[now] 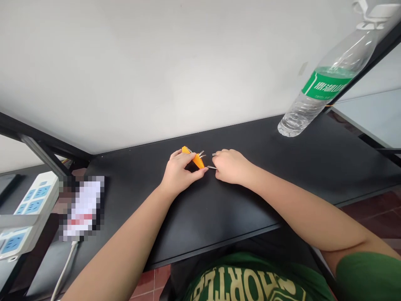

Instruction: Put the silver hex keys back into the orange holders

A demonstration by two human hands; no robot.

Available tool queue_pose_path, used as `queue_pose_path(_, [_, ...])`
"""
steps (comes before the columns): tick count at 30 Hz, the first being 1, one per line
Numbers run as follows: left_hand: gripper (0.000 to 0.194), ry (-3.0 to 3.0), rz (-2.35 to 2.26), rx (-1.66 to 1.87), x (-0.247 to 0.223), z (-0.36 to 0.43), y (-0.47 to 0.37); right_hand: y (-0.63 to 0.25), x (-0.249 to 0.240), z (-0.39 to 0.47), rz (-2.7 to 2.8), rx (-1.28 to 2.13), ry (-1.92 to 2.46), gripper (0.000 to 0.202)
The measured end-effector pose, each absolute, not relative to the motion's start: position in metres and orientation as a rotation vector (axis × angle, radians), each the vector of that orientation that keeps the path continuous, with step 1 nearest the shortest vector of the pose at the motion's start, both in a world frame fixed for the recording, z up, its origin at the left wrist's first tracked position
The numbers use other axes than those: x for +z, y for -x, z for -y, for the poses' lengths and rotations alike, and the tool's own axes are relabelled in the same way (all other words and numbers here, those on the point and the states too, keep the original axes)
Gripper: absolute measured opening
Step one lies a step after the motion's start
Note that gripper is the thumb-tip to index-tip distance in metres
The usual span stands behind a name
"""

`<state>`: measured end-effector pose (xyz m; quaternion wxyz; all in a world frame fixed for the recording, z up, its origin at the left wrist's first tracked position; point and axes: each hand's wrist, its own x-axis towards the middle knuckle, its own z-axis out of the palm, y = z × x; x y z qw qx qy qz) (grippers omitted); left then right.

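Observation:
Near the back middle of the black table, my left hand (180,169) grips a small orange case (198,161) between thumb and fingers. The case is tilted, and slim metal pieces (201,154) stick out of its right side. Just to the right, my right hand (231,166) is closed around a thin metal tool (211,167), whose tip points at the case's lower end near my left thumb. A second metal end (214,154) shows by the fingertips of that hand. My fingers hide the rest of the metal, so its exact kind is unclear.
A large water bottle (326,83) with a green label stands at the back right by a wall. On the left lie a blurred-out phone-like object (84,205) with a white cable (65,267), and a white power strip (34,209). The black tabletop (213,209) has a front edge close to my body.

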<state>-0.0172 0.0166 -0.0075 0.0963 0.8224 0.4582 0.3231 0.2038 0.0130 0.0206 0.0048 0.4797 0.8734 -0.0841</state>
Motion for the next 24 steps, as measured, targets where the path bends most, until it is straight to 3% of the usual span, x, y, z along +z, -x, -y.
queue_pose_path(7, [0.025, -2.436, -1.476, 0.911, -0.009, -0.018, 0.019, -0.222, 0.032, -0.02, -2.957, -0.729, -1.617, 0.009])
queue_pose_path(12, [0.024, -2.434, -1.479, 0.936, -0.009, -0.017, 0.018, -0.224, 0.027, -0.021, -3.216, -0.832, -1.497, 0.013])
queue_pose_path(16, [0.024, -2.455, -1.458, 0.922, -0.008, -0.017, 0.018, -0.223, 0.024, -0.019, -3.28, -0.763, -1.452, 0.018])
queue_pose_path(24, [0.023, -2.498, -1.412, 0.895, -0.006, -0.015, 0.016, -0.228, 0.032, -0.013, -3.17, -0.23, -1.404, 0.03])
